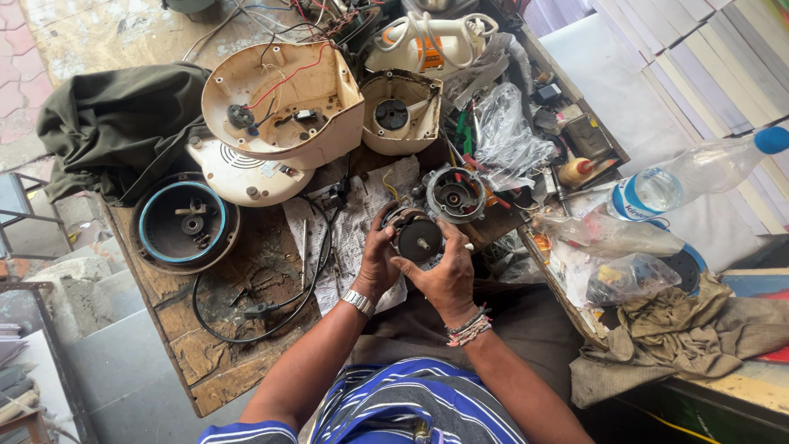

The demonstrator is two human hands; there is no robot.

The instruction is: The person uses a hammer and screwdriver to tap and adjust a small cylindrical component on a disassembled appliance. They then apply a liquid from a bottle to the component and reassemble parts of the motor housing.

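Over workbench (205,362) | both hands grasp motor (417,238) | shaft axis points up at camera

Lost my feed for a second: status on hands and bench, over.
Left hand and right hand both gripping the round motor. Motor held above paper sheet. Second motor housing just beyond, black cable to the left.
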